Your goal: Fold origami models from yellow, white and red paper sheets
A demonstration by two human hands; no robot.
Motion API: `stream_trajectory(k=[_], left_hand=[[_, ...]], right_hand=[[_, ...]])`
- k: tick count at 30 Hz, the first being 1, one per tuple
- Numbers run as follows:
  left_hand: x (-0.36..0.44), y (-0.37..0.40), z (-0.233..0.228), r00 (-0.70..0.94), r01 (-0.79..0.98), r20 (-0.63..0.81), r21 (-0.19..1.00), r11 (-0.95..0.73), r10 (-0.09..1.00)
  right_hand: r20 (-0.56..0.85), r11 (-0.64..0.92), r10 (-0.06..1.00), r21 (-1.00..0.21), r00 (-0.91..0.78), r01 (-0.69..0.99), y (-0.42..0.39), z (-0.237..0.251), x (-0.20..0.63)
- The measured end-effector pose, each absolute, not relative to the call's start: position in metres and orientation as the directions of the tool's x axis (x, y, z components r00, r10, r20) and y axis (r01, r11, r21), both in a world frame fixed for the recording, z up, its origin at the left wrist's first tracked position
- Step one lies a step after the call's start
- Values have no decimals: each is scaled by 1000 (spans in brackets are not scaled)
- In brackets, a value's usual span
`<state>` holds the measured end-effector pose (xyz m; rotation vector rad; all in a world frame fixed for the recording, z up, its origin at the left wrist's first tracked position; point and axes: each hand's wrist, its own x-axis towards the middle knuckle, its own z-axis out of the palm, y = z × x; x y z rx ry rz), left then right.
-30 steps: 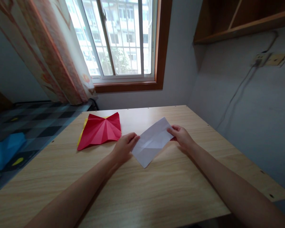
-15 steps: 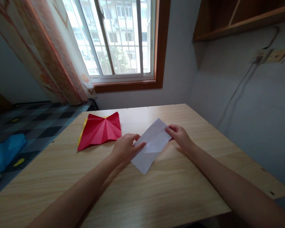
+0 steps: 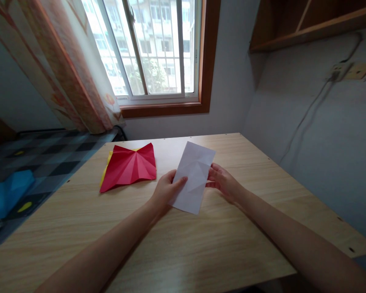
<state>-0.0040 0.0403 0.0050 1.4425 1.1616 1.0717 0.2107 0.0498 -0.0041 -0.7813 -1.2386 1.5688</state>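
creased white paper (image 3: 194, 179), folded oblong, held above table

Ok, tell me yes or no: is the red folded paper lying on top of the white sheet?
No, the red folded paper lies apart on the table, to the left of the white sheet that the left hand and right hand hold.

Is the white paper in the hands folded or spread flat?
Folded: the white paper is a long narrow rectangle with crease lines, held by left hand and right hand.

Creased red paper (image 3: 128, 167) on wooden table (image 3: 201, 252) — yellow sheet (image 3: 107, 162) beneath, curtain (image 3: 64, 65), window (image 3: 152, 49), wall shelf (image 3: 311, 24)
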Motion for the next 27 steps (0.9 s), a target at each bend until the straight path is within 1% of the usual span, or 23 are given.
stream_trajectory(k=[2,6,11,16,19,23,27], left_hand=[[-1,41,2,149,111,79,989,-96,986],[3,38,-1,142,45,88,994,-95,986],[6,36,-4,170,-80,-9,997,23,985],[3,39,-4,125,-163,-51,984,72,991],[1,40,-2,120,-243,-103,961,130,987],[0,44,-1,147,-315,-169,926,208,975],[-2,51,-4,218,-393,-221,872,292,951]], right_hand=[[84,-21,932,-959,-352,-284,47,-8,205],[86,1,950,-962,-301,-273,48,-19,199],[148,106,960,-978,-239,-180,53,-28,203],[258,244,929,-966,-265,-86,52,-25,207],[291,299,922,-954,-257,-10,51,-23,208],[326,343,914,-939,-241,33,51,-24,211],[392,416,895,-906,-213,82,51,-22,211]])
